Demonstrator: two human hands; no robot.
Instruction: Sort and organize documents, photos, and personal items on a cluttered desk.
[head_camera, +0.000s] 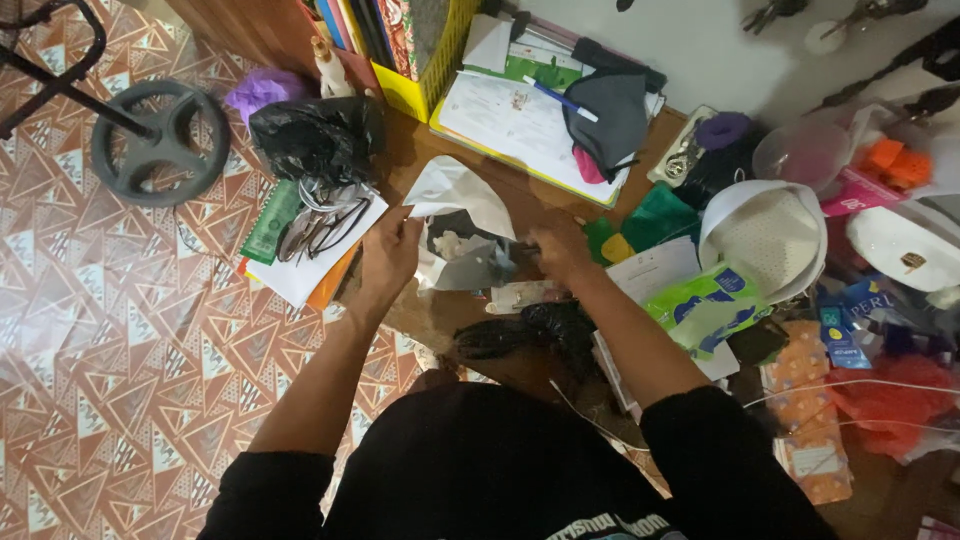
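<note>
Left hand (388, 255) pinches the upper left edge of a white plastic bag (455, 195); fingers closed on it. Right hand (558, 250) grips the bag's right side, near a grey flap (480, 265); closed on it too. Hands apart, bag mouth spread between them. Bag lies on the wooden table (440, 150), long axis running from its peaked top, pointing away from the person, down towards the body. Contents indistinct. Left of it: eyeglasses (325, 225) on papers. Beyond: black bag (315, 135), grey face mask (610, 115) on documents. Right: white bowl-shaped item (765, 235), green packet (700, 305).
</note>
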